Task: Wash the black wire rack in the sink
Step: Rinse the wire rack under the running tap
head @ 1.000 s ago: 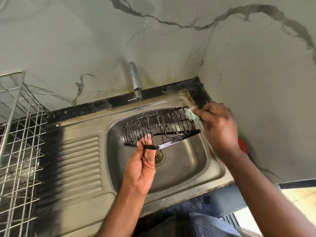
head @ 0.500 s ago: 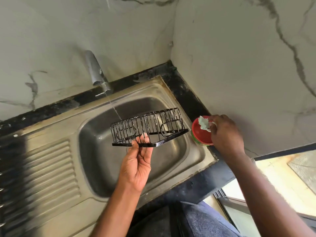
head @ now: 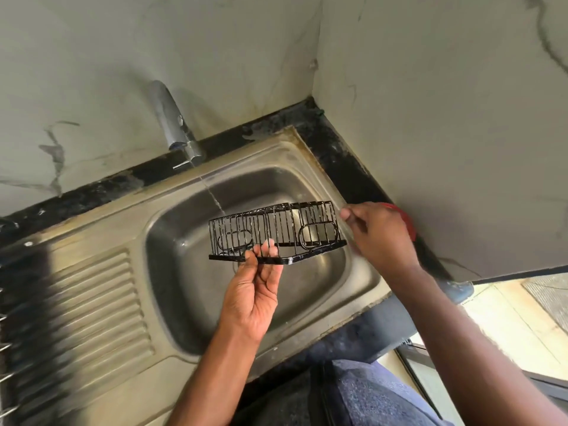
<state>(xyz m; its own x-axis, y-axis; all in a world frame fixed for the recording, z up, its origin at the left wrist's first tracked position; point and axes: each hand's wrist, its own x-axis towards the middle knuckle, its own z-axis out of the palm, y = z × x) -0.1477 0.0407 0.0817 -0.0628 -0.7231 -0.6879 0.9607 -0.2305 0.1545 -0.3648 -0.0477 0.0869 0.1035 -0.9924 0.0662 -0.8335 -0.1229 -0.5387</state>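
A thin water stream falls into the steel sink. Above the basin, the left hand pinches the glossy black wire rack by its base. The right hand, fingers curled, holds nothing visible beside it.

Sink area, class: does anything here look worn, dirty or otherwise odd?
Yes. The black counter edge along the back and right of the sink is scuffed and patchy, with brownish staining on the sink rim at the corner. The tap runs a thin stream, seemingly just behind the rack, which the left hand holds.
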